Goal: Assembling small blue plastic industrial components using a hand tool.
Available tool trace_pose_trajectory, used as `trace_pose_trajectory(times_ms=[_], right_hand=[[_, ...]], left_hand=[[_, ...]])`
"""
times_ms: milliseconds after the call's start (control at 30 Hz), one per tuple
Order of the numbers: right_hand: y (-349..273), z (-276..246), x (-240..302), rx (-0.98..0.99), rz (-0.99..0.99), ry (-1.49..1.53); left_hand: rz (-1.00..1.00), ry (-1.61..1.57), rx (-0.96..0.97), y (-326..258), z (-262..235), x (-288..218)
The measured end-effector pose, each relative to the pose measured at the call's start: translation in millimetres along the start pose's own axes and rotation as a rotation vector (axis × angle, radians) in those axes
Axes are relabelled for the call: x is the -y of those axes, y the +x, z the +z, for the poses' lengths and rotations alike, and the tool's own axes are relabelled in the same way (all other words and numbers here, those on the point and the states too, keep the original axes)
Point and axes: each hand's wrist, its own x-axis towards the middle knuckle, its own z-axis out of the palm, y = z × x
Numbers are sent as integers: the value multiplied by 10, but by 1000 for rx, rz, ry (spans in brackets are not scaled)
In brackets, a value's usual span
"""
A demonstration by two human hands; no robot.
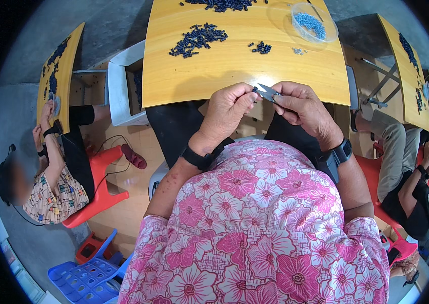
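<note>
Both my hands meet over the table's near edge. Between the thumb and fingers of my left hand (230, 109) is a small black cylindrical piece (255, 90), mostly covered by the fingertips. My right hand (301, 107) grips a pair of small snips (267, 92) with pointed grey blades. The blades reach toward the black piece; I cannot tell whether they touch it. Farther up the table lie a large pile of black pieces (199, 39), a smaller cluster of them (261, 48) and a few tiny pale bits (299, 51).
A clear round tub (314, 24) of small blue parts stands at the far right of the yellow table (174, 76). More black pieces (222, 4) lie at the far edge. A white open box (118, 96) is left of the table. People sit at tables on both sides.
</note>
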Motion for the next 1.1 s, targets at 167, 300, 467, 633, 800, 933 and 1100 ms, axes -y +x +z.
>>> trace_pose_trajectory(times_ms=[167, 300, 467, 633, 800, 933, 1100], right_hand=[[59, -22, -97, 76, 48, 240], [79, -45, -137, 91, 51, 263], [82, -53, -142, 109, 18, 294], [77, -46, -102, 109, 30, 314], [98, -79, -158, 119, 3, 327], [96, -95, -181, 143, 10, 364], [92, -50, -191, 115, 56, 396]], left_hand=[[38, 163, 4, 13, -51, 1], [9, -30, 66, 5, -67, 27], [-59, -144, 132, -6, -82, 31], [-123, -299, 142, -7, -58, -3], [-231, -479, 149, 9, -51, 20], [-245, -556, 167, 17, -44, 20], [-190, -459, 117, 18, -12, 52]])
